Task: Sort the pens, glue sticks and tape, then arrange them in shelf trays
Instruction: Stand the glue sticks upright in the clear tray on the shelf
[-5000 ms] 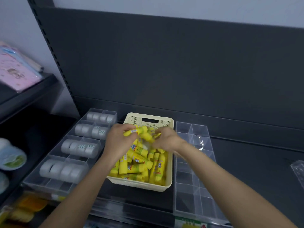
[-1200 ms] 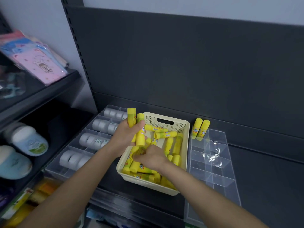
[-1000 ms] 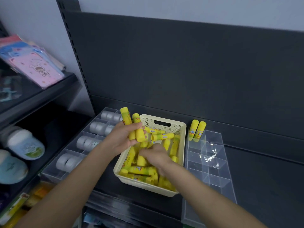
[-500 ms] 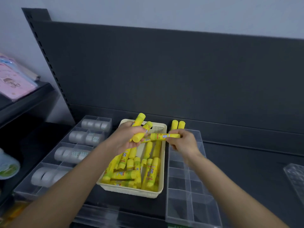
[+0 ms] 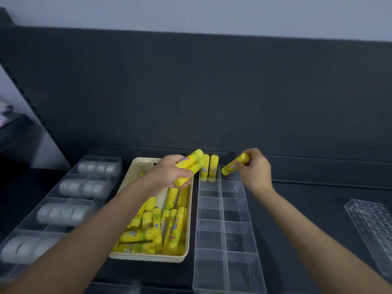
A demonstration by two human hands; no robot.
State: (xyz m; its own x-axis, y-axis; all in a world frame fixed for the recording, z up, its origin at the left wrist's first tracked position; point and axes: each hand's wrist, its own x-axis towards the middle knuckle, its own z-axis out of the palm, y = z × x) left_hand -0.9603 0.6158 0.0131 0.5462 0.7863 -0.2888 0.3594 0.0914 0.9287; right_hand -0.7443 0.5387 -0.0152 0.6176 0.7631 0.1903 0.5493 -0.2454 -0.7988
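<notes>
Gripping two glue sticks [image 5: 187, 164], my left hand [image 5: 169, 174] hovered over the cream basket [image 5: 148, 258]. My right hand [image 5: 256, 171] pinched one glue stick [image 5: 233, 165] above the far end of the clear tray [image 5: 225, 236], beside two standing sticks [image 5: 213, 166]

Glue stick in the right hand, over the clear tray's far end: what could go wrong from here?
1. The right hand pinches the glue stick tilted, by one end; it may land slanted in the divided tray instead of upright.
2. The two standing glue sticks sit close beside the left hand and its pair of glue sticks; a nudge could topple them.
</notes>
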